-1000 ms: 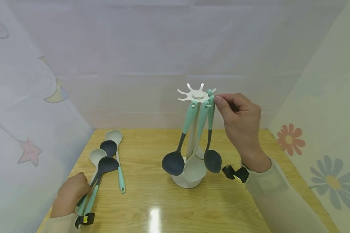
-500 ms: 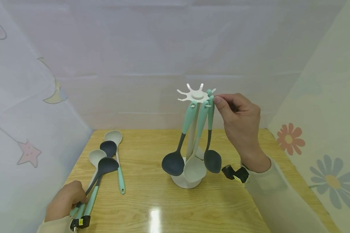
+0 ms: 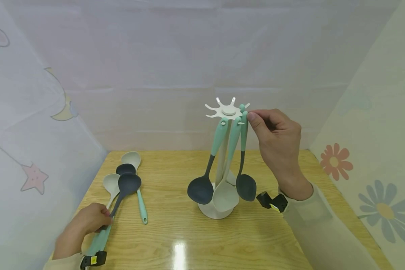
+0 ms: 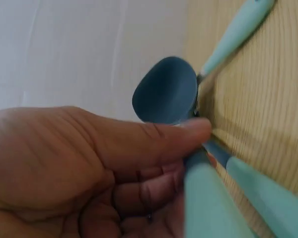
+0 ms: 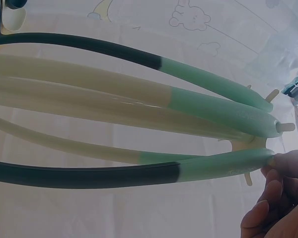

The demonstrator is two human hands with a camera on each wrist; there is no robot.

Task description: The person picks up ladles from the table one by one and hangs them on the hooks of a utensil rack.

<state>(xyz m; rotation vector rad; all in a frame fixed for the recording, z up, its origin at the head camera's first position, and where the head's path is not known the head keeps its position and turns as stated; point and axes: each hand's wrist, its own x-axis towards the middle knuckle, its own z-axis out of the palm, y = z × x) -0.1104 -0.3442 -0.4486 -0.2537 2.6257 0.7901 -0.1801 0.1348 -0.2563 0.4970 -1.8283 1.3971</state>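
On the left, my left hand [image 3: 84, 225] pinches a dark ladle [image 3: 129, 183] at its neck, just above the mint handle. The ladle's bowl tilts up in the left wrist view. Under and beside it lie another dark utensil [image 3: 125, 168] and a white ladle [image 3: 111, 183], their handles partly hidden by my hand. My right hand [image 3: 281, 146] pinches the top of a mint handle [image 5: 228, 166] belonging to a dark ladle [image 3: 246, 187] on the white rack [image 3: 228, 111]. A dark ladle [image 3: 200, 190] and a white one [image 3: 226, 196] also hang there.
A white spoon-like utensil [image 3: 142, 207] with a mint handle lies behind the left pile. Another pale utensil [image 3: 231, 178] hangs at the rack's back, mostly hidden. The round rack base [image 3: 216, 213] stands on the wooden table [image 3: 168, 187], with fabric walls [image 3: 155, 75] around.
My left hand has moved from the lower handles up to the dark ladle's neck. That ladle's bowl has risen and turned slightly right. My right hand stays at the rack.
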